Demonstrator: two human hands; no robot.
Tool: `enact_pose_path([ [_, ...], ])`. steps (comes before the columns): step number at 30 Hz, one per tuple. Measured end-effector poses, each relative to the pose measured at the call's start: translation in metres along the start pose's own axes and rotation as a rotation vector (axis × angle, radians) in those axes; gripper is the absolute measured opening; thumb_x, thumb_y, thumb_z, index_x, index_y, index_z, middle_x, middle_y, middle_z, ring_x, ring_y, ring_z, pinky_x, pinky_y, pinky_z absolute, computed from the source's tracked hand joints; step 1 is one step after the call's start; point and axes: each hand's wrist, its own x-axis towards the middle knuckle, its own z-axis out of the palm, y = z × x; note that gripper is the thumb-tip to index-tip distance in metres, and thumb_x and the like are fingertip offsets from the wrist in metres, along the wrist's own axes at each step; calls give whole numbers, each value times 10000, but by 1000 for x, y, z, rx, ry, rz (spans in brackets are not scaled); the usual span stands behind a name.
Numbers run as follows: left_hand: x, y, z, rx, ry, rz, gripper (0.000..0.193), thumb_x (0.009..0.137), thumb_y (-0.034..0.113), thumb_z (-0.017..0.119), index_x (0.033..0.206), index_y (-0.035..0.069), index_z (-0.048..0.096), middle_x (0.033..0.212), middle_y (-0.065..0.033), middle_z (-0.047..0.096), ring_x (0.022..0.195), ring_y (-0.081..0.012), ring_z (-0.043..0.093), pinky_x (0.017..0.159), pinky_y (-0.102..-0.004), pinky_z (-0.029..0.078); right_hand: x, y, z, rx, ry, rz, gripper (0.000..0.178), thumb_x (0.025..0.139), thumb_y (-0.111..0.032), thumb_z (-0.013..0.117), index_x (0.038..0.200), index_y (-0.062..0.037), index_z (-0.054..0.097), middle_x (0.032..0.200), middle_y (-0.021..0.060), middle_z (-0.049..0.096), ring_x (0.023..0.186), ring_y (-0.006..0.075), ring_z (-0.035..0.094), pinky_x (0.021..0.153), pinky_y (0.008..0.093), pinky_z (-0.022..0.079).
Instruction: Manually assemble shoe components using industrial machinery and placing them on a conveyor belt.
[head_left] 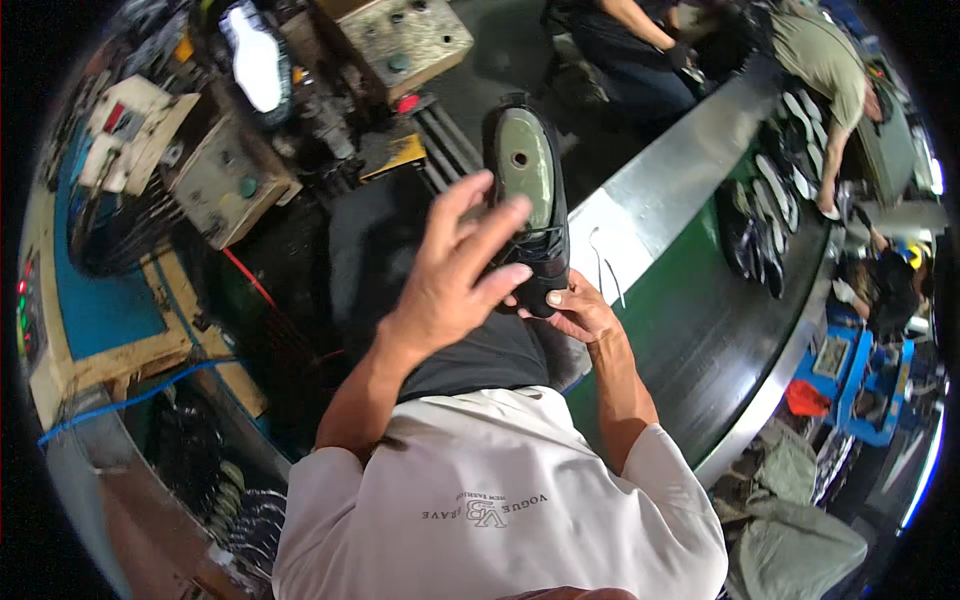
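Note:
In front of my body is a black shoe upper (pixel 560 205) fitted over a green shoe last (pixel 528 175). The last's smooth green face points up and has a round hole in it. My right hand (pixel 580 308) grips the near end of the shoe, with the thumb on top and fingers partly hidden beneath. My left hand (pixel 455 265) hovers over the shoe's left side, fingers spread and slightly blurred; whether a fingertip touches the shoe I cannot tell.
To the right runs a dark conveyor (pixel 670 340) with a metal edge (pixel 665 180); several black shoes (pixel 755 235) lie farther along it. Machinery with a control box (pixel 235 180) stands at the left. Other people (pixel 815 60) work beyond. A blue crate (pixel 885 390) is at far right.

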Motion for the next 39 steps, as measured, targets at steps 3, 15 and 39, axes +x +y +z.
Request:
enact_pose_path([
  [3, -23, -15, 8, 238, 215, 151, 386, 860, -33, 799, 1237, 34, 759, 1503, -280, 490, 1429, -466, 518, 1168, -532, 488, 27, 0, 28, -9, -115, 22, 623, 940, -78, 773, 1486, 69, 511, 1332, 213, 698, 1203, 351, 722, 998, 430, 634],
  [15, 6, -54, -88, -798, 586, -405, 647, 1124, 422, 562, 1651, 90, 385, 1530, -111, 556, 1333, -222, 585, 1167, -379, 438, 37, 9, 97, -1057, 130, -394, 809, 896, -25, 797, 1620, -2, 436, 1574, 178, 516, 1423, 303, 544, 1223, 433, 404],
  [39, -31, -99, -114, 238, 155, -332, 431, 1056, 55, 588, 1480, -19, 597, 1416, -239, 661, 1300, -344, 663, 1100, -375, 492, 76, 53, 100, -915, 121, -139, 924, 899, -212, 865, 1645, 30, 377, 1534, 207, 568, 1400, 271, 550, 1205, 394, 409],
])
